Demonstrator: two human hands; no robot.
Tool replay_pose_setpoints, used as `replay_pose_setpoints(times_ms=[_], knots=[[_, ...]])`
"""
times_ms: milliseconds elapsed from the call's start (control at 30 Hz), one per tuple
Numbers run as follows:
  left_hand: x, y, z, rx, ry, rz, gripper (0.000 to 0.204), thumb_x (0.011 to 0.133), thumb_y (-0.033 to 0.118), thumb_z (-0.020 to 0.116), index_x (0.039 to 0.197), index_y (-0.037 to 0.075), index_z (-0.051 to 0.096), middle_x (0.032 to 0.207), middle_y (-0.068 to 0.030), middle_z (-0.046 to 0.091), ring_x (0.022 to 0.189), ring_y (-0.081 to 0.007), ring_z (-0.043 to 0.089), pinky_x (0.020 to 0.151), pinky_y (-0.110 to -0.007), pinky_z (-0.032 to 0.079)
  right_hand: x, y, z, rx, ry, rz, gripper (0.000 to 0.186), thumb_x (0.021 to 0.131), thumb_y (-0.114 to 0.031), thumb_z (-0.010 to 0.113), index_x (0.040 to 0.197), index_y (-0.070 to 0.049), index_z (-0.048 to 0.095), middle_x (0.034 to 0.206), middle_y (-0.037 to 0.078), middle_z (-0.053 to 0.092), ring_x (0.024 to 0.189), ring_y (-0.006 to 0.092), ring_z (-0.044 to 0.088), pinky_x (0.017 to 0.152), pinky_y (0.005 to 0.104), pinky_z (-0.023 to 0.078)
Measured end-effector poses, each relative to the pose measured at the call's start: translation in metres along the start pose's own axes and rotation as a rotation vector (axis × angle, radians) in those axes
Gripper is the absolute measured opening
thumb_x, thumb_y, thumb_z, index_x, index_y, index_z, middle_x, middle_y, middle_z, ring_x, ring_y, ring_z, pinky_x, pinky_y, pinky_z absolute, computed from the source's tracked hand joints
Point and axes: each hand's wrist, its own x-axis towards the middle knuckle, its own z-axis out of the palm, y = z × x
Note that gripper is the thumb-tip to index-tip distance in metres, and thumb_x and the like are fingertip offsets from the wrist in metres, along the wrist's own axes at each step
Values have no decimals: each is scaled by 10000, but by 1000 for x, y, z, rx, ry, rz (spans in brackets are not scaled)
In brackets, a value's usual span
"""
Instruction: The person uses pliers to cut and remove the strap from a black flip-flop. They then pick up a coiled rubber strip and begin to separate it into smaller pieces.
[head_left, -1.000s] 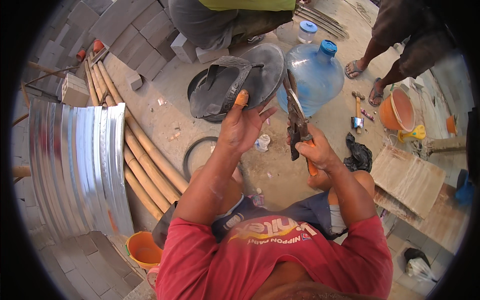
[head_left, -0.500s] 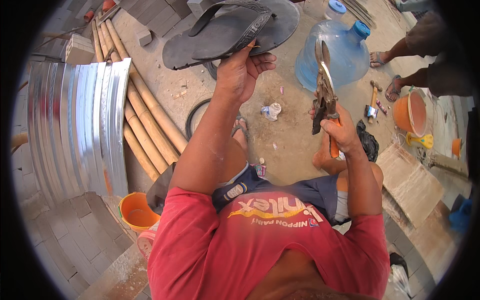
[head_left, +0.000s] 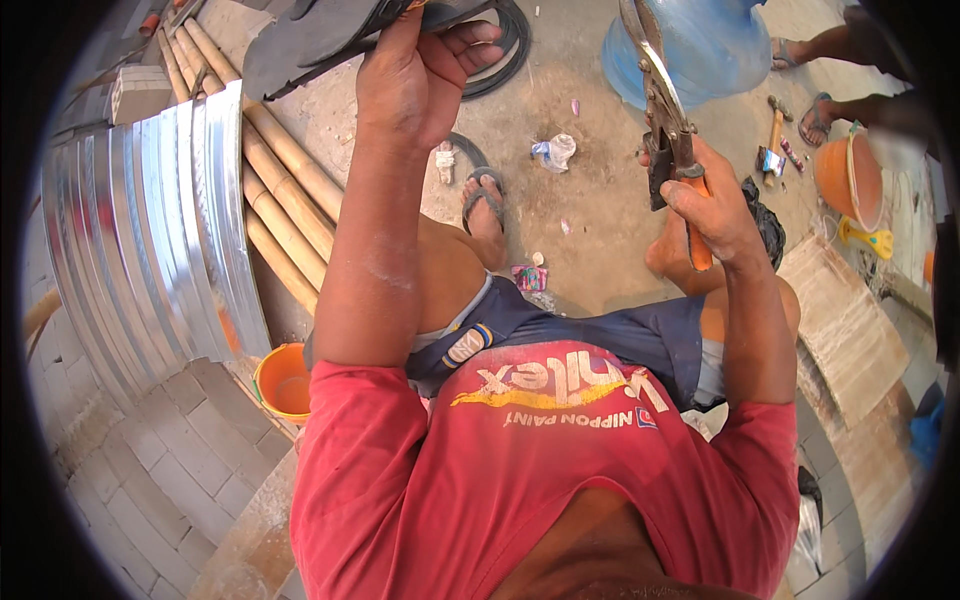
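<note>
I see corrugated metal sheet [head_left: 140,250] on my left w/ bamboo poles [head_left: 280,190] beside it, blue water jug [head_left: 700,45] top right. My left hand [head_left: 415,75] is clamped on a dark flat rubber piece [head_left: 320,35], held up high. Right hand [head_left: 710,205] grips orange-handled snips [head_left: 665,120], blades pointing up.

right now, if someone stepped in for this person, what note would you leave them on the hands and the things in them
Left hand: raised, fingers closed on a dark flip-flop sandal, held up near the top edge of the view.
Right hand: gripping the orange handles of metal snips, blades pointing up, apart from the sandal.
Nearby: blue water jug and a black rubber ring on the ground ahead, bamboo poles and a corrugated metal sheet to the left.
Done: both items in hand. No cut visible on the sandal; blades not yet on it.
</note>
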Motion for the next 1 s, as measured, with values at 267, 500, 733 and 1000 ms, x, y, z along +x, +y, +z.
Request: replay_pose_setpoints(times_ms=[267,500,733,1000], knots=[[-11,2,3,95,32,-27,431,1012,378,380,1232,26,493,1036,-134,644,822,-263,648,693,-401,562,-1,-8,1,-191,-75,7,536,721,-201,568,1208,21,531,1005,58,543,870,137,496,808,286,423],[-16,-1,1,128,-52,-43,482,1006,419,381,1267,25,474,1022,-121,643,839,-251,645,719,-393,559,2,-6,7,-165,-42,-68,559,720,-189,576,1235,19,510,993,52,531,857,128,485,789,275,424],[-16,7,-4,58,-152,-99,338,989,319,486,1193,56,547,1112,-122,638,911,-267,650,768,-408,540,1,-11,4,-151,-107,-26,577,716,-208,569,1239,24,500,980,51,524,864,146,475,801,283,419],[-16,-12,23,-98,-35,-171,362,967,302,551,1255,85,514,1210,-102,599,1090,-287,585,908,-471,483,4,-4,4,65,-247,58,608,708,-233,573,1253,27,500,998,69,575,941,167,533,861,304,431]])
